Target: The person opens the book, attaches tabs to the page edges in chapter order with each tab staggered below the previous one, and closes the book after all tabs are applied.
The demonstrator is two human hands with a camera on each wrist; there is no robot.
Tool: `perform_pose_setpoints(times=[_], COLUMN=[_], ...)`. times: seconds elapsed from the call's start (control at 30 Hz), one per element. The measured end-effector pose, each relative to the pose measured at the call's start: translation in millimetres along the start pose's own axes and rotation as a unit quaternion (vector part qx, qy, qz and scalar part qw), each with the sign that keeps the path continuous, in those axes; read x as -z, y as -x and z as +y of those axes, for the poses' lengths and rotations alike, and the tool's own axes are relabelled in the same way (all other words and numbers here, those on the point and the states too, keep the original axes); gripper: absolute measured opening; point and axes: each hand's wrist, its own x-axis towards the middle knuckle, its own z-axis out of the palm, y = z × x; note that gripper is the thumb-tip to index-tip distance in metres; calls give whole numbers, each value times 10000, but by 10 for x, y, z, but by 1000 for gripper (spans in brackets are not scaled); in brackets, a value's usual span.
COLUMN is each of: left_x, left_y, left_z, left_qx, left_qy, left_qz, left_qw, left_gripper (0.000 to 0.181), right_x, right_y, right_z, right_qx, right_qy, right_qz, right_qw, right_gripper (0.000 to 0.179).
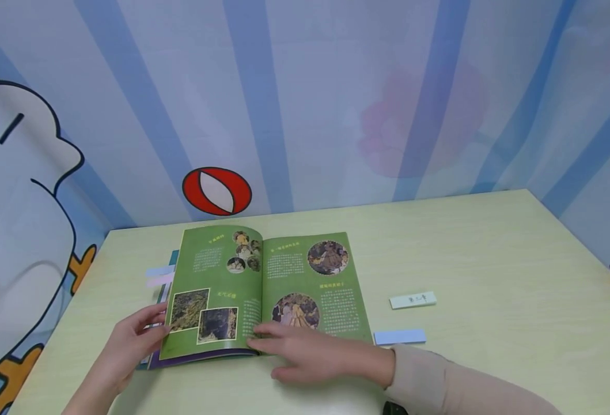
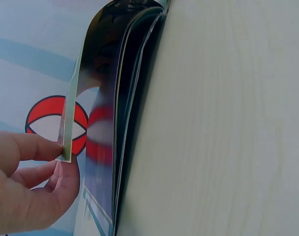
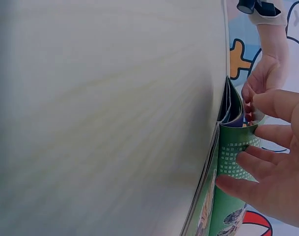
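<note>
Open on the table (image 1: 491,265), left of middle: book (image 1: 261,271), green pages up, top near the back edge. With left hand (image 1: 131,343), pinching the outer edge of the left page (image 1: 203,276) between thumb and finger. With right hand (image 1: 312,353), reaching over the lower spine and right page, fingers apart and mostly straight; cannot tell whether pressing.

Handling, by judgement: light, soft-covered, floppy leaf by leaf, stiffer as a block near the spine. Glossy in the left wrist view, red reflected on a purple sheet, so likely slippery. Thin enough to crease or tear if tugged. Best taken by the outer edge or lower corner, thumb and finger only; for the whole book, better gripped close to the spine.

Jutting out at left: blue tab (image 1: 159,270) and pink tab (image 1: 159,280); cannot tell where attached. Probably easy to bend. By the lower right corner: blue strip (image 1: 400,336), perhaps touching; farther back, pale strip (image 1: 412,300).

Widest room to the right, past both strips. Tight at the back, close to the backdrop (image 1: 325,115). Less margin at left before the table's edge.
</note>
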Motion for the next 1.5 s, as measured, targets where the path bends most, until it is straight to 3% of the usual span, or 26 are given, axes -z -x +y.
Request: perform_pose_setpoints(times=[0.5,0.87,1.03,1.2,1.33,1.5], left_x=[122,117,78,31,-51,-183], left_y=[-167,-238,-200,-108,-36,43], left_z=[-190,-224,-155,-18,133,345], left_qx=[229,223,-47,-548,-1112,-1845], left_qy=[-816,-1507,-2151,-2620,-2717,-2519], left_qz=[176,200,306,432,531,501], left_qw=[9962,9881,9761,9625,9545,9487], left_gripper=[47,50,51,47,43,39], right_x=[-92,-36,15,57,104,176], right_y=[-12,-66,-87,-89,-76,-24], right_z=[-18,-71,-76,-41,0,48], right_qx=[213,254,150,46,-37,-57], right_qy=[626,992,720,152,-156,-194], right_qz=[-722,-813,-911,-789,-583,-314], right_qw=[9952,9914,9931,9968,9982,9993], right_gripper=[57,44,41,38,36,34])
